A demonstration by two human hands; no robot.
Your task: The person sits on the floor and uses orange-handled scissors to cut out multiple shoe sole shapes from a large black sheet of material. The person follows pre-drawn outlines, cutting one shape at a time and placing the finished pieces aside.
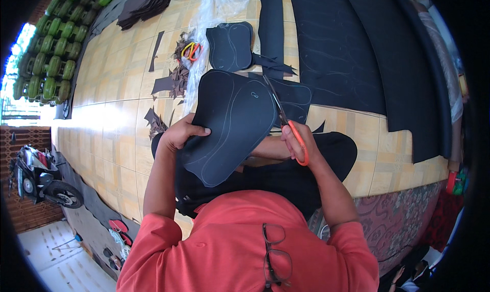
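Observation:
My left hand [185, 132] grips the left edge of a dark sheet piece [229, 118], thumb on top. Pale curved outlines are drawn on the piece, which is tilted over my crossed legs. In my right hand [300, 141] is a pair of scissors [282, 116] with orange handles. Its blades point away from me along the piece's right edge; I cannot tell whether they bite into it. Behind them lies another marked dark piece [296, 99], partly covered. Beyond the held piece rests a pile of rounded dark pieces [230, 47].
Dark offcuts [178, 80] and scissors with yellow and orange handles [192, 51] lie beside clear plastic film [196, 72]. Long dark sheets [337, 52] cover the tiled floor at right. Far left are a brown stack [144, 7], green cylinders [53, 64] and a motorbike [43, 182].

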